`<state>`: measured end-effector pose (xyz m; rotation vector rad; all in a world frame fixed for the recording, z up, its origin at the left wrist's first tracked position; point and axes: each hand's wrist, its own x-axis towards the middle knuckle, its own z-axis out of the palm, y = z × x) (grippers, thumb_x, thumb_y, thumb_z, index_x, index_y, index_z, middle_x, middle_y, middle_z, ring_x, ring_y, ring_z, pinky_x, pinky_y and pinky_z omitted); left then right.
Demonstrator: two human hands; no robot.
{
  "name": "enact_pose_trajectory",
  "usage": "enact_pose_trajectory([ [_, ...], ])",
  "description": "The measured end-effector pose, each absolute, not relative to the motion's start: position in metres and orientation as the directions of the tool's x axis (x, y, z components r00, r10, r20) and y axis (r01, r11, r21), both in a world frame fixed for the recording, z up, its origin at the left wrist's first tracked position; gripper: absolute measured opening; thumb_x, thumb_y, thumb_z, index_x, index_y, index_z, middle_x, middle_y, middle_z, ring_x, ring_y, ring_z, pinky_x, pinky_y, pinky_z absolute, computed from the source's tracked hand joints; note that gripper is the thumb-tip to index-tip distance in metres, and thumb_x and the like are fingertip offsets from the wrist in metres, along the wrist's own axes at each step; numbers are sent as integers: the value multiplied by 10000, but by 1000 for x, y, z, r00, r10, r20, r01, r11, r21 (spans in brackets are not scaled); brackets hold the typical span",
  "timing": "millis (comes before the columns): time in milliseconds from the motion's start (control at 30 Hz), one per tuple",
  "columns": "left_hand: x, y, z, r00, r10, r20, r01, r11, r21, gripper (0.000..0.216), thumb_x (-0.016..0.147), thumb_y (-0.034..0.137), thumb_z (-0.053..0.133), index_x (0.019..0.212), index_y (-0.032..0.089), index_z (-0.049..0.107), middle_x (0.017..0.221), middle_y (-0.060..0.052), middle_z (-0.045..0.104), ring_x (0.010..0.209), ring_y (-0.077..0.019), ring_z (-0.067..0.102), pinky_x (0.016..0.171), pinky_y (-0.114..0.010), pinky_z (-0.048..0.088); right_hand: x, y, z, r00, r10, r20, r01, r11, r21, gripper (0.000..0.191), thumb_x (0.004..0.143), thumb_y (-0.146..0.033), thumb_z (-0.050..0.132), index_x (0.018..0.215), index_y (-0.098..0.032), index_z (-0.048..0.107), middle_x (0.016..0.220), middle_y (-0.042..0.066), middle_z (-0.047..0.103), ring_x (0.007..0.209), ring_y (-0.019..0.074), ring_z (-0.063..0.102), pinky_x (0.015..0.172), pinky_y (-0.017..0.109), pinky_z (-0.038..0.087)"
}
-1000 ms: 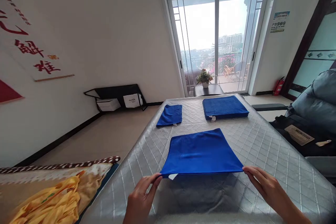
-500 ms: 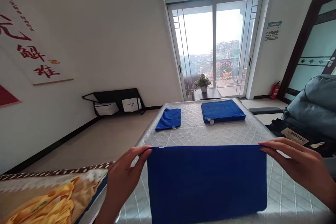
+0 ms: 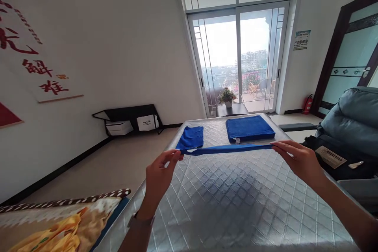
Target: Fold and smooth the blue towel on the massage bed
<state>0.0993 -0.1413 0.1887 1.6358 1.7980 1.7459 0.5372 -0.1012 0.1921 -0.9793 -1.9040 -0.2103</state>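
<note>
A blue cloth (image 3: 230, 149) is stretched taut between my hands above the table, seen almost edge-on as a thin strip. My left hand (image 3: 162, 173) pinches its left corner between thumb and fingers, and a wristband shows on that arm. At the right corner, my right hand (image 3: 299, 159) holds the cloth in the same kind of pinch. Just beyond the strip lie a smaller folded blue cloth (image 3: 191, 137) at the left and a neat stack of blue cloths (image 3: 250, 127) at the right, with a white tag on its near side.
The table has a silver quilted cover (image 3: 224, 201). A grey recliner (image 3: 348, 114) with a black bag (image 3: 319, 149) stands to the right. Bedding with a yellow cloth (image 3: 56, 232) is at lower left. A potted plant (image 3: 227, 96) stands before the sliding glass door (image 3: 238, 63).
Both hands have moved forward over the table, carrying the cloth away from me. It hung as a broad face before and now shows as a narrow strip.
</note>
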Motion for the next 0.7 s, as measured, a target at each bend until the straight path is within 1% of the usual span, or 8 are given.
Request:
enact_pose_trajectory([
  [100,100,-163,135,-376,838,394,568,-127,813,458,868,632,556,931,216,737,777,-21,784,797,-231,753,784,-334,572,540,-122,129,-317,659,683,637,681,-361,309,1030,-413,501,1148,-291,759,1105,39,764,897,190,752,764,302,632],
  [167,104,-174,99,-288,931,226,576,-20,817,443,834,629,573,874,219,737,793,-26,787,784,-238,755,742,-322,570,540,-132,88,-391,730,561,601,664,-445,334,1043,-404,460,1168,-309,756,1142,40,752,890,189,753,736,294,632],
  [233,108,-182,71,-213,972,96,595,51,802,381,792,580,602,814,220,725,795,-29,787,788,-242,757,733,-309,561,540,-139,56,-446,777,444,594,628,-502,350,1049,-393,437,1160,-321,761,1140,38,746,872,185,750,730,289,625],
  [300,111,-187,56,-203,978,40,634,100,767,322,798,513,580,817,222,717,786,-23,782,790,-236,755,744,-302,546,541,-144,37,-475,800,366,605,599,-524,368,1049,-372,418,1135,-325,773,1111,35,747,884,188,743,749,292,616],
  [400,115,-193,50,-242,970,28,698,154,699,281,844,429,516,890,232,711,783,-13,777,784,-221,750,747,-293,521,545,-149,28,-499,801,332,616,597,-514,397,1044,-321,388,1132,-348,774,1047,28,751,891,196,732,765,299,608],
  [533,118,-199,50,-260,965,29,760,186,623,256,889,346,459,928,246,692,798,-12,781,781,-209,748,719,-276,497,547,-153,29,-527,766,369,625,643,-442,440,1021,-199,375,1187,-365,747,946,27,737,791,163,718,728,261,596],
  [600,118,-202,49,-270,961,61,784,182,593,262,911,331,432,933,255,682,816,-14,784,795,-210,751,713,-273,493,547,-156,30,-553,737,389,628,675,-387,434,1011,-169,399,1207,-365,733,926,27,725,779,154,712,708,243,589],
  [700,119,-207,46,-286,949,134,810,165,562,275,937,336,403,951,266,668,863,-22,790,821,-217,756,726,-277,504,548,-160,30,-595,698,398,619,714,-327,391,1011,-181,442,1231,-358,713,934,23,715,768,147,707,675,233,586],
])
